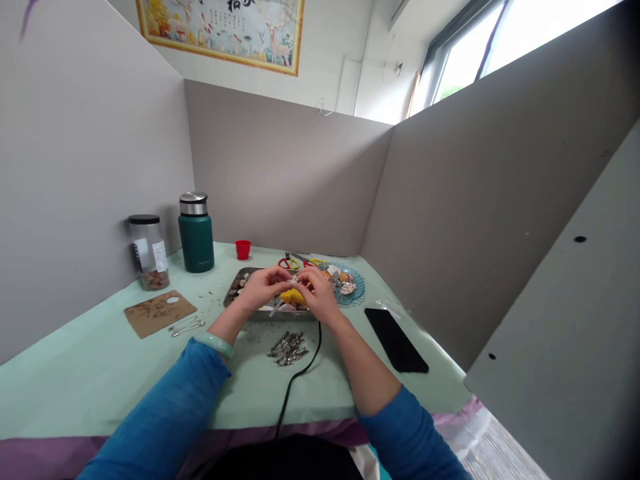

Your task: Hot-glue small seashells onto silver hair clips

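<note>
Both hands are meeting above the metal tray (231,293) at the middle of the surface (100,373). The left hand (260,287) and the right hand (317,293) are each pinching, fingertips closed, on 1 small pale piece (295,281), which is being held between them just over a yellow object (293,297) lying in the tray; the piece is too small to identify. A black cord (300,373) is running from under the hands toward the person. A pile of metal clips (289,348) is lying just in front of the tray. A blue plate (358,288) is sitting beside the right hand, a black phone (396,339) nearer the person. A green flask (196,233) is standing well apart at the left.
</note>
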Motion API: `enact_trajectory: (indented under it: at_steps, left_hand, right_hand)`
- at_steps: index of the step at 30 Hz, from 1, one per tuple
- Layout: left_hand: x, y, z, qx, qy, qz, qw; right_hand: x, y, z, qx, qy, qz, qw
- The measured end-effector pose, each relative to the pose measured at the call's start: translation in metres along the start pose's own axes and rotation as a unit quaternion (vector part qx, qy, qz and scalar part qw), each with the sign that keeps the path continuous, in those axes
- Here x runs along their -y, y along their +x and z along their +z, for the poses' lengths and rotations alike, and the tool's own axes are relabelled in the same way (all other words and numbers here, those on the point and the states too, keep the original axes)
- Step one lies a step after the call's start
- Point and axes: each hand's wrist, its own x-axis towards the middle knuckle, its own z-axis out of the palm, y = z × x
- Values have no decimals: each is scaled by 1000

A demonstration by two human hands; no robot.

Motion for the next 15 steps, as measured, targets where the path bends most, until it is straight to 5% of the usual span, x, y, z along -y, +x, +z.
enact_trajectory:
  at_steps: [15]
  left_hand:
    - [-7,-2,1,-6,37,37,999]
  right_hand:
    - [-2,-2,2,21,15,76,997]
